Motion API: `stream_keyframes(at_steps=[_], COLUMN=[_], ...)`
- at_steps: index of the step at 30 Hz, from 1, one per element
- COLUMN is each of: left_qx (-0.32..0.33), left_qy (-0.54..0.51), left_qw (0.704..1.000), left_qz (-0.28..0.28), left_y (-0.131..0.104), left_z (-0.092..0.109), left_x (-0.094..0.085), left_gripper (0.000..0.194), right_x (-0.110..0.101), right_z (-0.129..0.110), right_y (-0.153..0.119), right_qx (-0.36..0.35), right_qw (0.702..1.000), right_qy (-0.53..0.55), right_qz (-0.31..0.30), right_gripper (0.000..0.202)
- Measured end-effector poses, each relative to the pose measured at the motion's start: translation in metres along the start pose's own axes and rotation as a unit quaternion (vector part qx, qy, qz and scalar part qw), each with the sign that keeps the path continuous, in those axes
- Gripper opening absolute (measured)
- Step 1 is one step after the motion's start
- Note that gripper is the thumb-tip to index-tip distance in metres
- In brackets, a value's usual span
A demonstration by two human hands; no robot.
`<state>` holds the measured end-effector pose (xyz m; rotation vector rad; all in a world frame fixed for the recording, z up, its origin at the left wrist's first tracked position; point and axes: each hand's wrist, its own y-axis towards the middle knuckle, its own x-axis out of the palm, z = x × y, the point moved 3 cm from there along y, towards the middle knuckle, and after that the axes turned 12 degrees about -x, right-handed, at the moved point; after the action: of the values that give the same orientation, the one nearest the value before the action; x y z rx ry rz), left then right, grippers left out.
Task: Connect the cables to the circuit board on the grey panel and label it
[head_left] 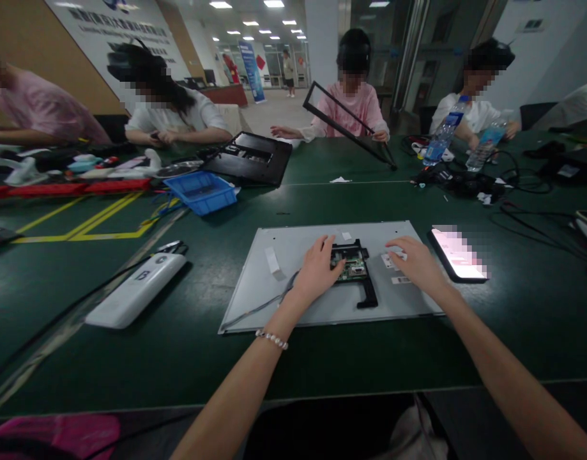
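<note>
A flat grey display panel (255, 281) lies face down on the green table. Near its middle sits a black plastic bracket (368, 291) with a green circuit board (353, 268) in it. My left hand (315, 275) rests over the left side of the bracket and board, thumb spread towards the board and fingers stretched out. Grey cables (257, 311) run from under it to the panel's lower left corner. My right hand (415, 262) hovers at or just touches the panel's right part, by the white labels (401, 280); its fingers are bent but apart, with nothing seen in them.
A lit phone (458, 255) lies right of the panel, a white power bank (137, 291) with a cable to the left. Farther back are a blue tray (202, 191), a black monitor housing (250, 156) and bottles (444, 137). Across the table a person holds a black frame (343, 121).
</note>
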<state>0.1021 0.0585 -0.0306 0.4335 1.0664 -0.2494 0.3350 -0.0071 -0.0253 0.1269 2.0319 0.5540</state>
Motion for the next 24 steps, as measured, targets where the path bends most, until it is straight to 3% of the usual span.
stream_keyframes(at_steps=[8,12,17,24], left_qx=[-0.001,-0.004,0.001,-0.001], left_qy=[0.029,0.032,0.038,0.042], left_qw=[0.999,0.999,0.999,0.999], left_qz=[0.013,0.021,0.026,0.021], left_y=[-0.002,-0.002,-0.002,-0.003], left_z=[0.003,0.003,0.002,0.002], left_x=[-0.004,-0.004,-0.002,-0.003], left_gripper=[0.054,0.053,0.053,0.054], right_x=[0.014,0.029,0.045,0.056], right_z=[-0.023,-0.032,-0.039,-0.046], right_y=[0.052,0.081,0.105,0.122], right_qx=[-0.095,-0.099,-0.114,-0.134], right_qw=[0.994,0.984,0.950,0.932], right_qy=[-0.013,-0.067,-0.175,-0.225], right_qz=[-0.055,-0.132,-0.232,-0.251], right_gripper=[0.028,0.028,0.024,0.020])
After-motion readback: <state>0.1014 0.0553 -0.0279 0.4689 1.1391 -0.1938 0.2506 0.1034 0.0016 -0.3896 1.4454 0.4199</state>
